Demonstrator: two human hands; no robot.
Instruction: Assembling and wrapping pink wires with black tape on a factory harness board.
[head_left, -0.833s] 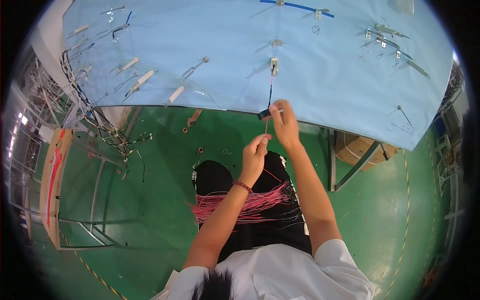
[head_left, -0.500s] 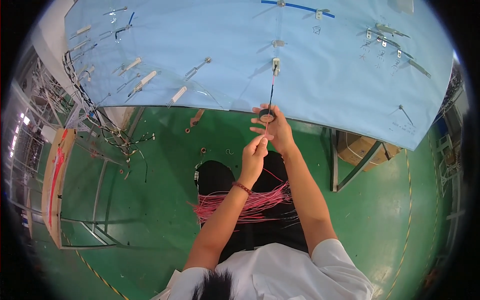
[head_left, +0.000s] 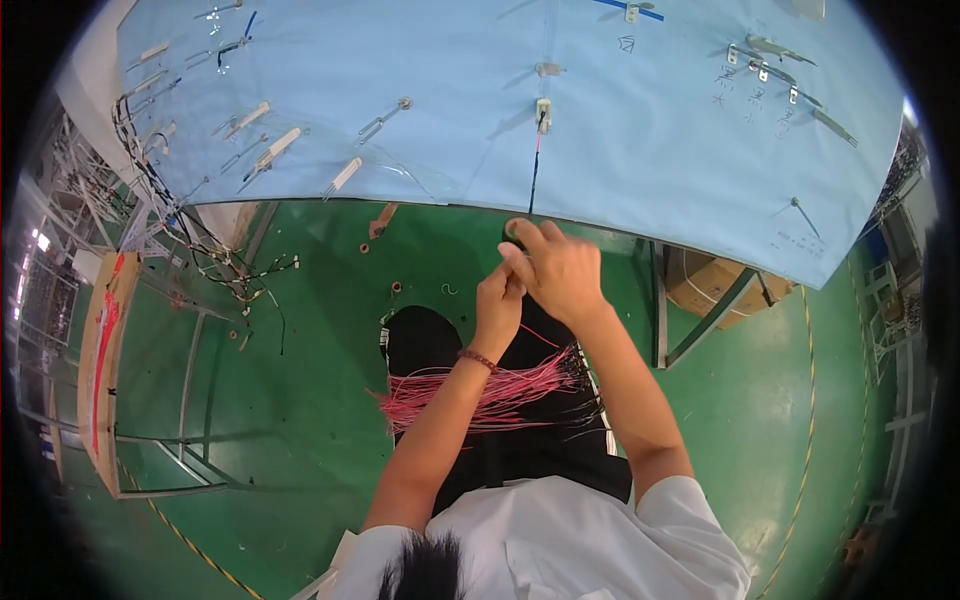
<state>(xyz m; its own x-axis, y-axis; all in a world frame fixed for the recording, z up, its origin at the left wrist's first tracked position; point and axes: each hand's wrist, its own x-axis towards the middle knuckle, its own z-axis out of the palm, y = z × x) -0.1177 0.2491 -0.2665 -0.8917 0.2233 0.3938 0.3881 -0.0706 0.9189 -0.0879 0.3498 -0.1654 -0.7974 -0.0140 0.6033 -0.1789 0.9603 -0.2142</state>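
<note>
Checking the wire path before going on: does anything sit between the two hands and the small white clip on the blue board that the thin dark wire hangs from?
Nothing visible does. The thin dark wire runs straight from the small white clip on the blue board to the left hand and right hand, over bare board.

My big blue board (head_left: 420, 110) has small metal clips (head_left: 262, 158) near its left edge and more clips (head_left: 760, 60) near its right corner. A little white holder (head_left: 543, 112) sits in the middle, and a dark wire (head_left: 533, 175) hangs from it to the near edge.
</note>
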